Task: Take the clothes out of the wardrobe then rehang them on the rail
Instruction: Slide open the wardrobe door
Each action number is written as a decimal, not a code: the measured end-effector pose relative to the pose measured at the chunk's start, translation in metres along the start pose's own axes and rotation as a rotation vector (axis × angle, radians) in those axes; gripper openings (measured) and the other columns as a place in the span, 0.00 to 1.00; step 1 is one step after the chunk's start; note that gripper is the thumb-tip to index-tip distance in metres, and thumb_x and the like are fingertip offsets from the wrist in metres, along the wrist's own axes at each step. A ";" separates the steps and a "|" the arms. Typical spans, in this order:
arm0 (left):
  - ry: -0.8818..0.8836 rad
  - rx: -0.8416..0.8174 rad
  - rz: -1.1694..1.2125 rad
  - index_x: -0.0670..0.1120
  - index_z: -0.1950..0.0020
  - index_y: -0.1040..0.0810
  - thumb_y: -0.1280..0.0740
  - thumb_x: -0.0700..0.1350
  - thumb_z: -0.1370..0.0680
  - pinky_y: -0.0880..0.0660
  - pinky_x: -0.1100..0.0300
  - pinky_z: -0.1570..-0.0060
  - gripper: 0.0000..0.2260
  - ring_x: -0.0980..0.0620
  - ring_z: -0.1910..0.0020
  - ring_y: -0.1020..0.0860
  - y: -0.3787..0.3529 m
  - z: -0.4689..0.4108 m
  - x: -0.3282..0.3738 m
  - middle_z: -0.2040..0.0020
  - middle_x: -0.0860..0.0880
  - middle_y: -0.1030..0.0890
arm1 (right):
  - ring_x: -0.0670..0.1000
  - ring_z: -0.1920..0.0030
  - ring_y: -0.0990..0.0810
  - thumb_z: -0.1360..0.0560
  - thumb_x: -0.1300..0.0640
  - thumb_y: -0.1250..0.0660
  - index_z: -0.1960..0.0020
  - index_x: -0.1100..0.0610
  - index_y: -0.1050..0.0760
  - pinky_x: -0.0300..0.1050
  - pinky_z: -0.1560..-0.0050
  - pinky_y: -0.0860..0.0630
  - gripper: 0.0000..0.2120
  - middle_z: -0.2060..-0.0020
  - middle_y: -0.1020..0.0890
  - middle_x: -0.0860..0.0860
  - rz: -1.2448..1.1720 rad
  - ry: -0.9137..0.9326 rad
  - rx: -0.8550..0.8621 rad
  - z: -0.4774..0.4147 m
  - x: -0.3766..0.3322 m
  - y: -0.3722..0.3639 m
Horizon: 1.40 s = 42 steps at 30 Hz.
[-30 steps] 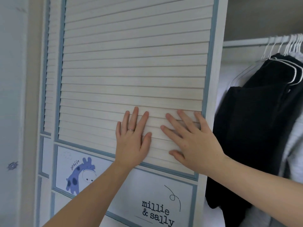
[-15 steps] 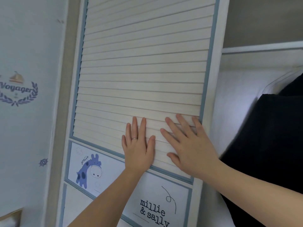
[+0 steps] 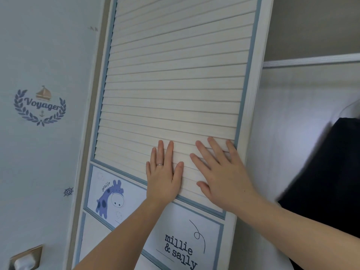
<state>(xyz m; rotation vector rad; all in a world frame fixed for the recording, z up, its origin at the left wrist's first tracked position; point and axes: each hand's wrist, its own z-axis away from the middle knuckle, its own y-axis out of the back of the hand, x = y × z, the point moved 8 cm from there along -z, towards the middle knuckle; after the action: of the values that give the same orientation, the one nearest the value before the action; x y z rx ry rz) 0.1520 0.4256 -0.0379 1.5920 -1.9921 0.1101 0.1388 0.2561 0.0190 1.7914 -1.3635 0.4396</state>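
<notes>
Door (image 3: 175, 75) slid left, left hand (image 3: 163, 178) and right hand (image 3: 222, 176) flat on it, clothes (image 3: 331, 172) right

L hand (image 3: 163, 178) wears thin silvery ring (image 3: 160, 164) on 4th finger; R hand (image 3: 222, 176) & both forearms bare.

The wardrobe's tall white-framed louvred door (image 3: 175, 84), with pale cream horizontal slats edged in blue trim, is standing at the left of the opening and leaning slightly in the view. Its lower panels are showing a purple giraffe print and the lettering "millie & sally". To its right the wardrobe's white interior (image 3: 292, 123) is lying open. A white horizontal rail (image 3: 311, 59) is running across the top of that opening towards the right edge. Below it, a blurred black fabric garment (image 3: 331, 172) is hanging at the far right, its upper part running out of view.
</notes>
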 end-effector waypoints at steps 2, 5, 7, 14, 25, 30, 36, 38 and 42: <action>-0.004 -0.007 0.001 0.66 0.21 0.60 0.54 0.63 0.18 0.54 0.43 0.23 0.27 0.55 0.21 0.63 0.002 -0.002 -0.004 0.19 0.60 0.62 | 0.63 0.22 0.49 0.23 0.38 0.41 0.22 0.53 0.40 0.70 0.27 0.55 0.34 0.21 0.46 0.56 -0.004 0.001 0.007 -0.004 -0.003 -0.001; -0.004 -0.024 0.005 0.66 0.21 0.61 0.54 0.63 0.19 0.53 0.43 0.23 0.27 0.55 0.21 0.62 0.005 -0.004 -0.008 0.19 0.59 0.61 | 0.64 0.22 0.49 0.23 0.39 0.40 0.22 0.53 0.40 0.70 0.27 0.55 0.34 0.21 0.45 0.57 -0.007 0.007 0.017 -0.009 -0.007 -0.002; -0.004 -0.039 0.002 0.66 0.22 0.61 0.54 0.63 0.19 0.53 0.43 0.23 0.27 0.54 0.21 0.62 0.007 -0.006 -0.009 0.19 0.58 0.61 | 0.64 0.22 0.50 0.23 0.38 0.41 0.22 0.53 0.40 0.70 0.27 0.55 0.34 0.21 0.46 0.57 0.000 0.007 0.011 -0.012 -0.009 -0.004; 0.016 -0.119 -0.054 0.66 0.22 0.61 0.53 0.64 0.18 0.55 0.44 0.22 0.27 0.54 0.20 0.61 0.016 -0.007 -0.012 0.19 0.59 0.62 | 0.62 0.22 0.49 0.23 0.39 0.41 0.22 0.53 0.39 0.70 0.27 0.54 0.34 0.21 0.45 0.56 -0.015 0.004 -0.001 -0.016 -0.012 -0.003; -0.211 -0.017 -0.106 0.61 0.20 0.57 0.54 0.66 0.19 0.57 0.47 0.22 0.30 0.53 0.20 0.62 0.052 0.003 0.105 0.18 0.55 0.58 | 0.57 0.21 0.48 0.22 0.39 0.47 0.21 0.50 0.43 0.66 0.27 0.48 0.32 0.20 0.47 0.52 -0.169 -0.096 0.279 0.045 0.077 0.055; -0.459 0.017 -0.114 0.56 0.18 0.51 0.50 0.62 0.18 0.53 0.44 0.22 0.29 0.47 0.19 0.58 0.041 0.010 0.220 0.18 0.52 0.55 | 0.58 0.22 0.44 0.22 0.39 0.49 0.21 0.51 0.43 0.65 0.27 0.45 0.32 0.21 0.44 0.53 -0.065 -0.270 0.205 0.104 0.176 0.072; -0.618 -0.091 -0.122 0.57 0.18 0.52 0.52 0.62 0.18 0.57 0.45 0.22 0.29 0.47 0.19 0.59 -0.016 0.021 0.331 0.18 0.52 0.56 | 0.57 0.22 0.43 0.22 0.39 0.45 0.22 0.49 0.41 0.62 0.28 0.44 0.31 0.21 0.42 0.51 0.061 -0.407 0.084 0.175 0.283 0.084; -0.640 -0.131 -0.109 0.57 0.18 0.54 0.53 0.63 0.18 0.60 0.49 0.22 0.29 0.48 0.19 0.59 -0.036 0.018 0.356 0.18 0.53 0.57 | 0.56 0.22 0.44 0.22 0.39 0.45 0.21 0.48 0.42 0.62 0.27 0.45 0.32 0.22 0.41 0.51 0.067 -0.462 0.050 0.190 0.313 0.087; -0.599 -0.204 0.011 0.59 0.19 0.56 0.53 0.64 0.19 0.55 0.49 0.21 0.30 0.50 0.20 0.59 -0.079 0.002 0.395 0.18 0.54 0.58 | 0.55 0.22 0.45 0.22 0.39 0.44 0.22 0.48 0.43 0.60 0.26 0.47 0.31 0.23 0.40 0.49 0.099 -0.533 -0.002 0.208 0.367 0.089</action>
<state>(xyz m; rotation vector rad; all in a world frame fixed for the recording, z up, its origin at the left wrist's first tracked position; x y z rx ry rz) 0.1768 0.0600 0.1286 1.6007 -2.3511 -0.6151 0.1456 -0.1418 0.1840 1.9240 -1.8152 0.0014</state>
